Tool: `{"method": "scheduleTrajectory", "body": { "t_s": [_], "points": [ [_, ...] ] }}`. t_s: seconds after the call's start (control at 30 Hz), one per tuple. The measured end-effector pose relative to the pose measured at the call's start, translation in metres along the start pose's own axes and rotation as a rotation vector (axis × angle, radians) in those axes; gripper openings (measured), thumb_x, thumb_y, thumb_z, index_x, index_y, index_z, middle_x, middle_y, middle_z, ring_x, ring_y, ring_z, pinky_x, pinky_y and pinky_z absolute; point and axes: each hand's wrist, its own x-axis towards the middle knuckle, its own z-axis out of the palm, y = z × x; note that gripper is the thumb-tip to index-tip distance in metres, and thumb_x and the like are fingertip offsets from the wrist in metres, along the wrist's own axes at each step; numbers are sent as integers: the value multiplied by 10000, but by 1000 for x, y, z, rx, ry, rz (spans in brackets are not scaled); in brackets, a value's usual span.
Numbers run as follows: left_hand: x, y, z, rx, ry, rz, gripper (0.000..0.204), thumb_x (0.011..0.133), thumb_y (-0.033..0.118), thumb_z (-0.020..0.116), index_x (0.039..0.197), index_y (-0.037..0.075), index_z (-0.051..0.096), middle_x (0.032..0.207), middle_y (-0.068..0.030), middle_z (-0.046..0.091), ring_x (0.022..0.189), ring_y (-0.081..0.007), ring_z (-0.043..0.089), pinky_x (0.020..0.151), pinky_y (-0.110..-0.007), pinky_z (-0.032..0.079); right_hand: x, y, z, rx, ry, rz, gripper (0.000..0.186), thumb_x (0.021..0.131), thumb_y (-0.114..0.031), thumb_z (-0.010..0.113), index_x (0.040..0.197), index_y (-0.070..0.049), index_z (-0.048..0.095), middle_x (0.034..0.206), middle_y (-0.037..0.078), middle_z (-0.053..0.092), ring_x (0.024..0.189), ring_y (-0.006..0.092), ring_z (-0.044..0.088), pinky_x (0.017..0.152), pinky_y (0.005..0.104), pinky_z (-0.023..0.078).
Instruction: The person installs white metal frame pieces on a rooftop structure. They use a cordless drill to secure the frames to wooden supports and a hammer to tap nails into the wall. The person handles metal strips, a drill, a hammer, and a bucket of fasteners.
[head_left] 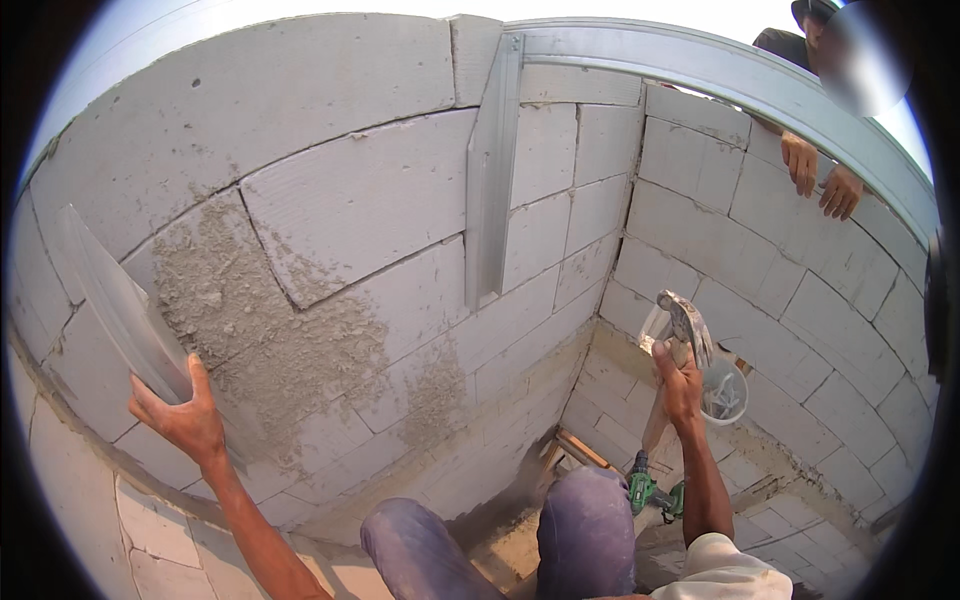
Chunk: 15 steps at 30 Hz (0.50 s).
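Note:
My left hand [188, 420] grips the lower part of a thin grey metal channel [125, 305], thumb on one side and fingers on the other. The channel leans at a slant against the block wall, beside a patch of rough mortar [270, 335]. My right hand [680, 385] is closed round a claw hammer [684, 322] high on its handle, just under the head. The steel head points up, and the wooden handle hangs down below my fist. A white bucket [743, 398] with small pale items inside is just beyond the right hand.
A galvanized beam [690, 62] crosses overhead, with an upright metal profile [492, 190] hanging from it along the wall. A green cordless drill [645, 488] lies beside my knee [588, 530]. Another person's hands [822, 180] rest over the top of the right block wall [780, 240].

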Motion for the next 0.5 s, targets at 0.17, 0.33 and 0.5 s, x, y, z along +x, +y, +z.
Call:
{"method": "scheduleTrajectory", "body": {
  "t_s": [0.17,0.33,0.5],
  "points": [
    [14,-39,-11,-59,-2,15,950,828,331,857,1486,-158,377,1291,-214,440,1239,-382,508,1013,-501,492,-42,60,-15,48,-65,114,244,999,-236,717,1133,-70,598,727,-75,475,590,26,427,513,229,339],
    [78,-75,-62,81,104,135,967,809,307,866,1497,-156,369,1260,-212,439,1209,-375,508,995,-502,488,-88,69,36,40,-113,151,264,985,-293,721,983,-107,533,781,-37,472,655,83,418,582,283,323],
    [131,-107,-68,183,191,219,1019,805,315,857,1535,-159,327,1183,-188,431,1092,-330,477,979,-474,444,-84,71,58,-116,-308,-54,500,940,-268,693,1341,-55,484,1247,121,506,1133,271,464,974,404,340]
  ]
}}
